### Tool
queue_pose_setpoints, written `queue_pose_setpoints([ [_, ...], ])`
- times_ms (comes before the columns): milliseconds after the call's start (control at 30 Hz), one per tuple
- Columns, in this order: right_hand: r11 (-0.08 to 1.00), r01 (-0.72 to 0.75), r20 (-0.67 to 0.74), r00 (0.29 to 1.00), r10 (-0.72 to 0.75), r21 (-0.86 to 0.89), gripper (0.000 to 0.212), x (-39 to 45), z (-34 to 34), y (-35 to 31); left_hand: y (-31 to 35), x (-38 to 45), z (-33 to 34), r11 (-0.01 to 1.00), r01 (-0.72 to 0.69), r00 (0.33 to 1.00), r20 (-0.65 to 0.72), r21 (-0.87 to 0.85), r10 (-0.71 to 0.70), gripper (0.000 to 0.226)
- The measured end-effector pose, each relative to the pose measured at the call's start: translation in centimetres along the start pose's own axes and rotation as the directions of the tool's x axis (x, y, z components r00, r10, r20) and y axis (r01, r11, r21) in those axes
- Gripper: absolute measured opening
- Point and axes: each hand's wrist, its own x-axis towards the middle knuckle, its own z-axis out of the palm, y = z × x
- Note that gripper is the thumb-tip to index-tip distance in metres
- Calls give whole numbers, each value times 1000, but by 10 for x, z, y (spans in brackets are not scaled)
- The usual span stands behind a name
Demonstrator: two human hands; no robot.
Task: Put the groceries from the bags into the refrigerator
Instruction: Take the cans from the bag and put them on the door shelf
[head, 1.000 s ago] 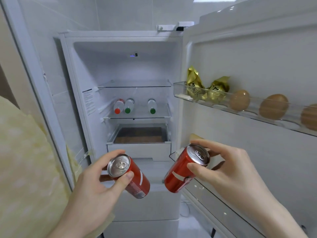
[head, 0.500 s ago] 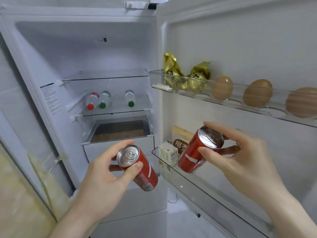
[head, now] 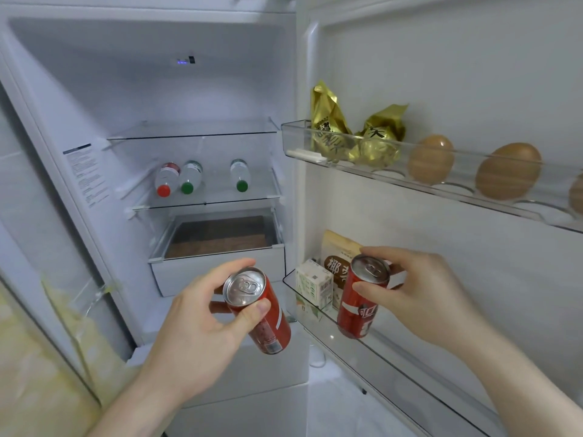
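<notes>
Hands (head: 195,326) (head: 422,294) gripping 2 cans (head: 257,310) (head: 362,298) — fridge (head: 157,89) open

Third brown egg (head: 578,197): cut off by the right edge.
Lower clear door shelf (head: 378,362): near end runs out of view.
Red soda can in the right hand (head: 358,305): base hidden behind that shelf's rim.
Beige snack pouch (head: 337,252): partly hidden behind this can.
Sticker text on the left inner wall (head: 85,173): too small to read.
Yellowish surface at near left (head: 34,373): blurred, cropped.

White tiled wall (head: 19,159) left of fridge, yellow patterned cloth (head: 41,383) lower left
</notes>
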Motion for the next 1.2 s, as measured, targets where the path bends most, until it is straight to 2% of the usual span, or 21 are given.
queue_pose_setpoints([
  [167,993,-20,77,997,29,-116,45,22,13,6,1,3,3,1000,2,1000,13,19,-2,55],
  [400,990,-38,147,987,58,-139,40,25,28,5,6,7,7,1000,-21,999,32,13,21,61],
  [600,996,-27,130,991,38,-89,43,28,34,5,16,11,13,998,-55,998,16,-4,55,57],
  [733,998,-37,152,987,43,-41,64,25,29,16,25,15,21,995,-102,995,21,12,101,52],
  [933,989,-146,95,984,148,-26,49,-24,8,51,50,24,42,973,-229,970,72,-25,230,53],
  [1033,982,-189,98,977,188,2,49,-44,9,67,64,31,62,958,-280,952,115,-56,284,52],
  [1200,979,-204,69,977,201,31,53,-54,12,79,71,48,101,935,-347,918,227,67,324,55],
])
